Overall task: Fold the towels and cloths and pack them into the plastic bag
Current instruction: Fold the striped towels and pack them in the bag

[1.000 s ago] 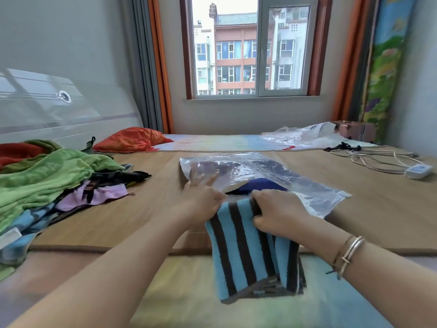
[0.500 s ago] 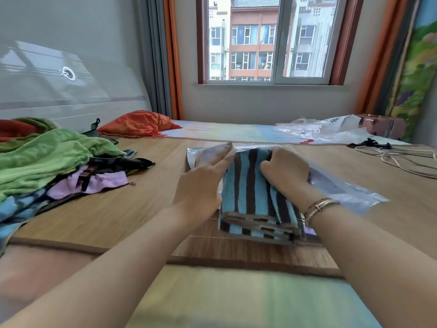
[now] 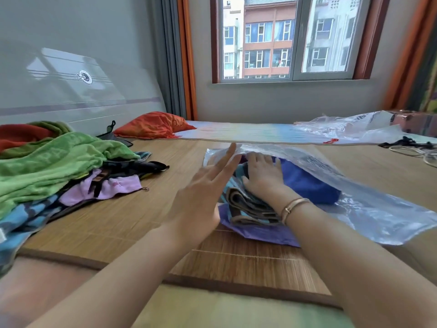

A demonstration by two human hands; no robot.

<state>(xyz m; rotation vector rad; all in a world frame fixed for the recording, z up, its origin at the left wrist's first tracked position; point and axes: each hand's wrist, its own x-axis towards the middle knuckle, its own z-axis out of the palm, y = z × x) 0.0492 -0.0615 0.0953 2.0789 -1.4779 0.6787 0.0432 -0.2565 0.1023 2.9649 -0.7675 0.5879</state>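
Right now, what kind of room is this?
Most likely a home bedroom: a bed with a bamboo mat on it, an orange pillow at the far end, and a curtained window facing apartment blocks.

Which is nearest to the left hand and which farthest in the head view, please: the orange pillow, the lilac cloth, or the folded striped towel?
From the left hand:
1. Folded striped towel, just to its right at the mouth of the plastic bag.
2. Lilac cloth, to its left, at the pile's edge.
3. Orange pillow, far back left by the curtain.

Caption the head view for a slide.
Right hand presses the striped towel into the plastic bag; left hand lifts its flap.
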